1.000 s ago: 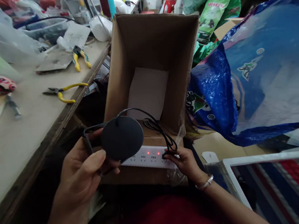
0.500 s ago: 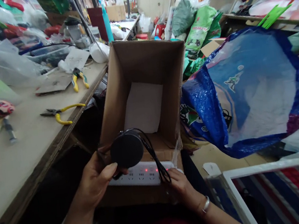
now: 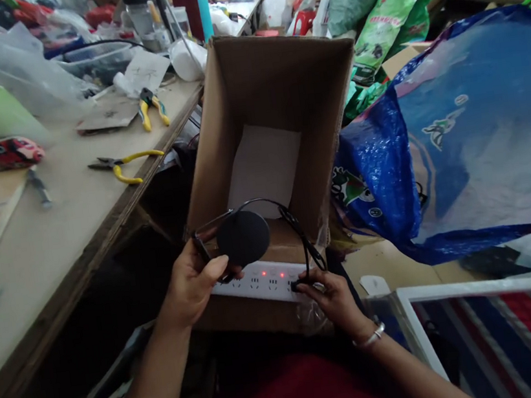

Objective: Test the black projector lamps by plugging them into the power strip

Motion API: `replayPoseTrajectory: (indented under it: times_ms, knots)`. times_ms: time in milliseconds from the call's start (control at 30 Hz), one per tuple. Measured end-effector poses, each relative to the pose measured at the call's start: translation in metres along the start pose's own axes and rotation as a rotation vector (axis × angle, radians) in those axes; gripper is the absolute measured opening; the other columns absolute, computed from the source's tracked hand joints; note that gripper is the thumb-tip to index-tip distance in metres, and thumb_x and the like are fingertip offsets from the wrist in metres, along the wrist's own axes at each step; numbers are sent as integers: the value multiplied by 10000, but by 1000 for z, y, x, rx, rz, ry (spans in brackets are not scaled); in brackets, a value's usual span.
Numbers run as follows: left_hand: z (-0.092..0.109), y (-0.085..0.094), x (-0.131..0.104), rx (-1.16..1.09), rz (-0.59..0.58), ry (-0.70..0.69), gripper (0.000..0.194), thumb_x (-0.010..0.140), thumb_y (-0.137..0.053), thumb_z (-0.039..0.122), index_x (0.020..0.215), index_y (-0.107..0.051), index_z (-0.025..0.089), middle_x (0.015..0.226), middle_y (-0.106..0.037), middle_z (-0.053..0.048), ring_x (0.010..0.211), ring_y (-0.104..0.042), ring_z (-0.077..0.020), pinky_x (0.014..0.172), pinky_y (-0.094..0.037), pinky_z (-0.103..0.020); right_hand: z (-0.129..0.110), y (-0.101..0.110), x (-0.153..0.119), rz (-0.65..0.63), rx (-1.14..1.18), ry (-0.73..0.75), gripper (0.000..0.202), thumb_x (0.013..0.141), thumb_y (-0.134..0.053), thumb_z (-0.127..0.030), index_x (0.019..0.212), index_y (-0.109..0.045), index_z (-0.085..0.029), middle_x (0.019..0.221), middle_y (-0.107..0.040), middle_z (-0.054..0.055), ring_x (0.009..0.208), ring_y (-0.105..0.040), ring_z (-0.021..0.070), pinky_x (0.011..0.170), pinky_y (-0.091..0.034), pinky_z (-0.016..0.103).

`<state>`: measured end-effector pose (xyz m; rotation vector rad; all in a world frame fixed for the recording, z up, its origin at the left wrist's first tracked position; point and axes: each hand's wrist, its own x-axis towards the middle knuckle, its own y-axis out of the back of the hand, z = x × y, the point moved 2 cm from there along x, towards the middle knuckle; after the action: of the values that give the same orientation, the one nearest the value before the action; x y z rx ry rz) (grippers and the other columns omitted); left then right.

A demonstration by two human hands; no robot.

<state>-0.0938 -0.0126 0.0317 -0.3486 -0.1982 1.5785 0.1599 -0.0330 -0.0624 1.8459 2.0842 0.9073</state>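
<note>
My left hand (image 3: 193,283) is closed round the edge of a round black disc-shaped device (image 3: 243,238), held above the left part of a white power strip (image 3: 257,283). A bundled black cable (image 3: 307,246) runs from the device to my right hand (image 3: 330,298). The fingers of my right hand pinch a small black plug (image 3: 298,285) at the right end of the strip. Two red lights glow on the strip. Behind it stands an open cardboard box (image 3: 274,80) with a pale sheet (image 3: 266,166) at its bottom.
On the workbench (image 3: 78,230) at the left lie two pairs of yellow-handled pliers (image 3: 127,167), plastic bags and containers. A big blue bag (image 3: 496,129) stands at the right, above a white frame (image 3: 492,284) over striped cloth.
My right hand now pinches the plug at the strip's right end. The view has shifted, so the box and bench appear higher and further right. My left hand still holds the device.
</note>
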Motion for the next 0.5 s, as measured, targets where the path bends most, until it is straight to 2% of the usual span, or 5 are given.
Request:
replayPoseTrajectory:
  times_ms: [200,367,500]
  knots:
    - [5,-7,-1,-16,15,-32,396,719,-693,170,1077,-527,205,733,-663,33,562,-633,-130,562,-574,-306,1,-8,5,47,-62,34,121,845,-586,-290,903,-638,-197,820,-719,69,746,-685,219,676,-536,310]
    - [3,-6,-5,-18,14,-40,389,738,-679,177,1093,-525,211,728,-649,32,587,-630,-133,566,-565,-299,2,-5,10,9,-119,67,127,847,-576,-272,940,-633,-206,903,-705,92,823,-668,241,748,-511,344]
    - [0,-6,-9,-36,19,-38,391,744,-671,184,1108,-532,221,762,-627,35,604,-619,-123,582,-562,-295,-3,5,21,-58,-132,62,123,848,-571,-289,888,-631,-189,821,-704,89,733,-665,229,668,-500,313]
